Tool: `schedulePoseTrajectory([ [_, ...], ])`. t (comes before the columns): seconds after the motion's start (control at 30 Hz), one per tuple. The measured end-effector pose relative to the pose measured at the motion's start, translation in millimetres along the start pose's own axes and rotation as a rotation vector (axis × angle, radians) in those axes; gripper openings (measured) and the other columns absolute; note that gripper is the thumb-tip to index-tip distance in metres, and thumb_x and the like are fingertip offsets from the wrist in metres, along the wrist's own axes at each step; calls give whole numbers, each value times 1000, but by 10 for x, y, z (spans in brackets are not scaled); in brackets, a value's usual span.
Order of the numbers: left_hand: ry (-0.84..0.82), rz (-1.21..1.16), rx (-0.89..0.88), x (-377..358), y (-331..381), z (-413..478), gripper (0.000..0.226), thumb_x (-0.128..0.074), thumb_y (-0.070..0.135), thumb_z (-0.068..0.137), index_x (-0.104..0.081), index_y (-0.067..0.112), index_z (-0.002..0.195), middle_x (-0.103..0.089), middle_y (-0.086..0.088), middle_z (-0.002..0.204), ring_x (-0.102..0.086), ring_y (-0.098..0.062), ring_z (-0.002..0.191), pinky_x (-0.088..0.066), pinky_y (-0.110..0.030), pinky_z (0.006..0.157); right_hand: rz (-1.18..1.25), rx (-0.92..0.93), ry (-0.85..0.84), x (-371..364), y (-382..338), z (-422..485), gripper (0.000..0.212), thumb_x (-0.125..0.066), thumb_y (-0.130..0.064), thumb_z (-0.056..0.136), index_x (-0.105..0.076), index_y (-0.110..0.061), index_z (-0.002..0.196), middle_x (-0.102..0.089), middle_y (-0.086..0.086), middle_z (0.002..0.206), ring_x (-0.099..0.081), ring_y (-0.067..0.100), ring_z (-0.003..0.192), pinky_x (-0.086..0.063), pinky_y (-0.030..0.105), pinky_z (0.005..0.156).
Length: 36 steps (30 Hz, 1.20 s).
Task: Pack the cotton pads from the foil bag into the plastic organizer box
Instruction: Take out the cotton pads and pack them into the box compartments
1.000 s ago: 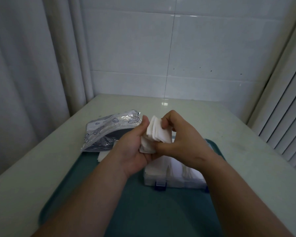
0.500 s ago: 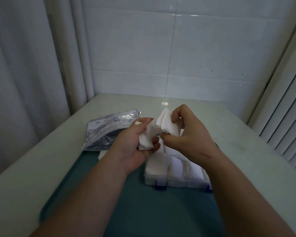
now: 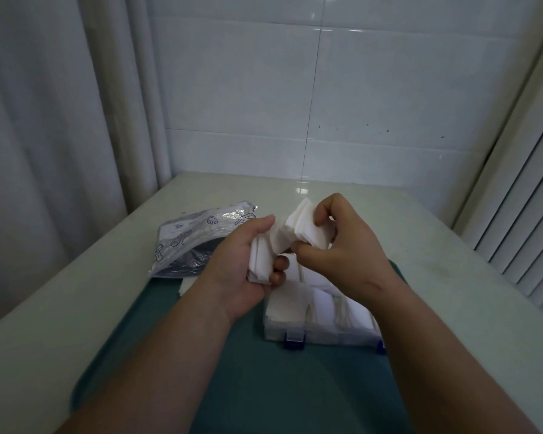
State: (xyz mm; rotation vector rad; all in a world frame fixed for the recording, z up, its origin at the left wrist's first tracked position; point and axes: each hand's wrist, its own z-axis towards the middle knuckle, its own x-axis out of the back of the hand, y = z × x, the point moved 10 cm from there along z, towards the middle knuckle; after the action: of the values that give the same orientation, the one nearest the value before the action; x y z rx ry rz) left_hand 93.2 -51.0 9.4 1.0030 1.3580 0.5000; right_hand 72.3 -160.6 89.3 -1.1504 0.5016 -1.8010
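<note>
Fanning out between both hands, a stack of white cotton pads (image 3: 281, 241) is hanging in the air just above the far left corner of the organizer box (image 3: 326, 336). The left hand (image 3: 239, 267) is gripping the lower, nearer end of the stack, with its thumb lying along the top and its fingers curling underneath. The right hand (image 3: 345, 245) is pinching the upper, farther end, its fingertips curling over the splayed edges and its thumb pressing in from below. The stack is bending in the middle, and the sheets are spreading apart at the right hand's end.

Below the hands, the clear plastic box is sitting open on a teal tray (image 3: 264, 386), with packed pads (image 3: 289, 303) filling its compartments. How many compartments there are is hard to tell, since the right forearm is covering the box's right side. A blue latch (image 3: 293, 342) is showing on the near wall of the box.

The foil bag (image 3: 195, 242) is lying flat to the left of the hands, its near edge overlapping the tray's far left corner. A loose pad (image 3: 187, 285) is peeking out from under that edge.

The tray is resting on a pale table (image 3: 452, 270) that is standing in a corner, with a white tiled wall (image 3: 295, 89) rising on the far side, a pale curtain (image 3: 44, 120) hanging on the left and slatted blinds (image 3: 521, 214) running down the right.
</note>
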Motion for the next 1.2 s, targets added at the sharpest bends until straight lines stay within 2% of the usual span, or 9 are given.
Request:
schedulePoseTrajectory([
  [0.27,17,38,-16,20,20,5,31,-65,36,71,-62,12,89,-58,-6,65,-45,-14,47,-30,-19,39,16,-18,28,39,13,4,41,-75,-22,72,-39,-26,91,-52,-10,89,-53,8,74,-44,13,51],
  [0.43,59,41,4,54,-21,10,14,-54,22,88,-61,9,86,-56,-6,65,-44,-14,48,-31,-18,38,-11,-33,55,55,49,15,39,-74,-24,71,-41,-23,92,-52,-10,86,-54,10,73,-49,23,55],
  [0.53,90,61,-2,96,-18,19,11,-54,17,90,-58,11,81,-52,-5,65,-42,-13,46,-27,-18,38,-52,-10,39,38,14,8,38,-74,-29,70,-40,-27,88,-51,-12,86,-54,7,75,-46,14,52],
  [0.63,84,65,-6,107,-11,23,12,-54,16,89,-57,11,79,-49,-4,62,-40,-11,43,-25,-17,37,-95,4,4,-1,-9,-4,38,-73,-34,68,-42,-24,90,-50,-13,86,-53,6,77,-48,15,55],
  [0.7,59,63,1,96,-17,29,11,-59,21,82,-57,11,81,-48,-5,64,-39,-12,43,-25,-17,37,-147,4,-43,-53,-2,0,41,-75,-34,69,-43,-23,94,-50,-15,90,-54,8,83,-52,20,62],
  [0.87,-1,98,33,68,-33,33,49,-73,54,65,-59,14,88,-52,-4,66,-41,-12,43,-26,-18,37,-90,-59,-201,-157,74,-19,47,-81,-39,68,-44,-29,96,-51,-10,102,-53,9,87,-44,19,63],
  [1.0,24,147,-18,81,9,16,30,-71,31,67,-55,13,85,-49,-4,67,-39,-10,42,-22,-17,36,114,-92,-175,-121,70,0,6,-52,-25,85,-54,-27,90,-53,-7,97,-51,13,84,-41,25,68],
  [1.1,67,193,-70,117,41,19,18,-68,14,72,-52,12,80,-46,-5,68,-38,-10,41,-20,-17,37,136,-134,-63,-30,124,39,22,-53,-4,86,-56,-25,92,-57,-5,92,-52,15,73,-45,31,63],
  [1.2,111,205,-105,163,75,21,13,-61,5,86,-55,13,77,-46,-5,67,-36,-11,43,-21,-17,37,284,-247,-19,-29,271,30,35,-63,-10,87,-48,-30,112,-61,-4,103,-63,19,89,-56,35,77],
])
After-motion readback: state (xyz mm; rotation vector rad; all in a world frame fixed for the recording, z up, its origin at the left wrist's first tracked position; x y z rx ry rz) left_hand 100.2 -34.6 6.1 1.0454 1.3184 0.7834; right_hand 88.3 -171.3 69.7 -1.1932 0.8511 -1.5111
